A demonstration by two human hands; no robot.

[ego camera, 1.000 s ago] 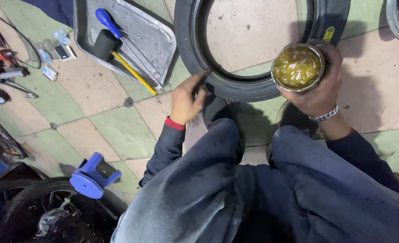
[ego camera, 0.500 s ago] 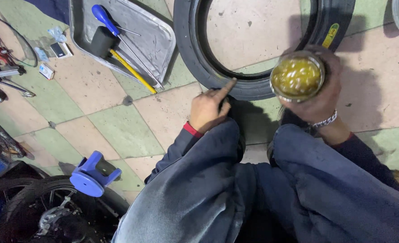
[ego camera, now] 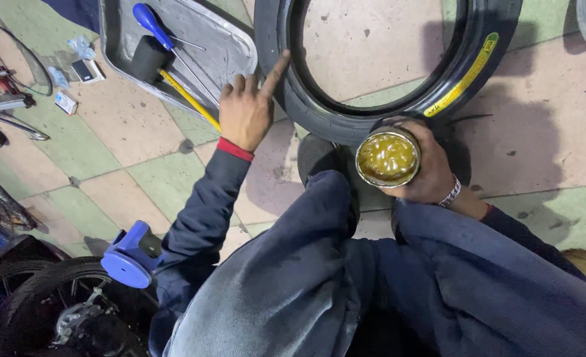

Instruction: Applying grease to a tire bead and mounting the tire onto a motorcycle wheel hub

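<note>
Left hand (ego camera: 245, 114) loose, grasping nothing, forefinger touching tyre (ego camera: 319, 109); right hand (ego camera: 432, 168) clenched round grease tin (ego camera: 387, 157).

The tyre (ego camera: 372, 109) in the upper middle of the frame is matt black rubber with a smooth sidewall and a glossy yellow strip along its right curve. Below it, the round tin (ego camera: 387, 157) has a shiny metal rim and holds a glistening yellowish grease. The tray (ego camera: 237, 49) at upper left is dull grey metal, scuffed. On it lies a screwdriver (ego camera: 167, 43) with a glossy blue plastic handle and a bright steel shaft. The floor (ego camera: 127, 125) is matt tile, pink and green, stained. The sleeves and trousers are dark, worn cloth.
</note>
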